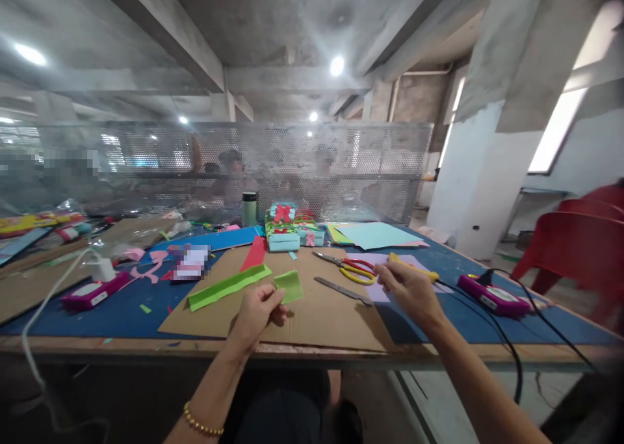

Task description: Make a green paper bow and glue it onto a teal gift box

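Note:
My left hand (259,314) pinches a small folded piece of green paper (289,285) above a brown cardboard sheet (312,314). A longer folded green strip (229,287) lies on the cardboard to the left. My right hand (408,289) is closed around a yellow-handled tool (423,272) with a black cord, probably a glue gun, over a pale purple sheet (380,292). Red and yellow scissors (353,268) and a metal blade (342,290) lie between my hands.
A blue-covered table (121,311) holds paper gift boxes (287,229), a dark flask (249,208), coloured paper sheets (375,235), two pink devices (493,296) (92,293), and a white charger (103,270) with cable. Mesh screen behind with people beyond. Red chairs (575,246) at right.

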Motion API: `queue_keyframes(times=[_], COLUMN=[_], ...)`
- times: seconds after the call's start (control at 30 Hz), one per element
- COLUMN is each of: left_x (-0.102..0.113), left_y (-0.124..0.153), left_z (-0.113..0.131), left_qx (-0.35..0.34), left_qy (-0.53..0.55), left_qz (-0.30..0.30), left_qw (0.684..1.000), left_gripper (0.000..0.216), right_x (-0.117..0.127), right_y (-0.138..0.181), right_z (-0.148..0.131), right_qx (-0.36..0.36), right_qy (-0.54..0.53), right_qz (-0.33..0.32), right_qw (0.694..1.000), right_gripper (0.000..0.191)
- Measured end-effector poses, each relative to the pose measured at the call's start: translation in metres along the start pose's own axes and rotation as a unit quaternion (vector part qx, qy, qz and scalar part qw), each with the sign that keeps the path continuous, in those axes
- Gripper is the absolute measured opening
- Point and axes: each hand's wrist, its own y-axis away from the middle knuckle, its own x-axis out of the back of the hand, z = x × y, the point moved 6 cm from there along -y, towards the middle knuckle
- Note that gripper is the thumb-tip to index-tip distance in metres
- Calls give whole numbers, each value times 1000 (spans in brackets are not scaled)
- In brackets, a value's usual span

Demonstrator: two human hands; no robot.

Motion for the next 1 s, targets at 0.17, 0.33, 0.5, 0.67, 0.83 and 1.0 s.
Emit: queue_keyframes(times=[0.17,0.33,0.5,0.67,0.83,1.0], left_x=[0,0,0,-2,1,7], left_y=[-2,-2,0,2,0,-6], left_z=[-5,-10,-11,0,6,3], left_qx=[9,-1,12,-24,-43,-13], left_qy=[6,14,33,85,146,228], left_qz=[1,-19,-15,-33,-27,-16], left_qw=[1000,1000,999,996,988,973], left_gripper=[44,38,40,38,34,37], right_x=[-31,-71,-89,-88,-91,-91], right_y=[-29,-42,-45,-49,-60,-72], right_z=[10,20,30,38,41,50], right_qx=[79,96,104,118,129,124], right_qy=[183,243,287,294,285,283], right_qz=[-92,-183,-240,-265,-284,-291], right_qw=[976,948,922,911,907,905], right_gripper=[32,25,27,34,38,37])
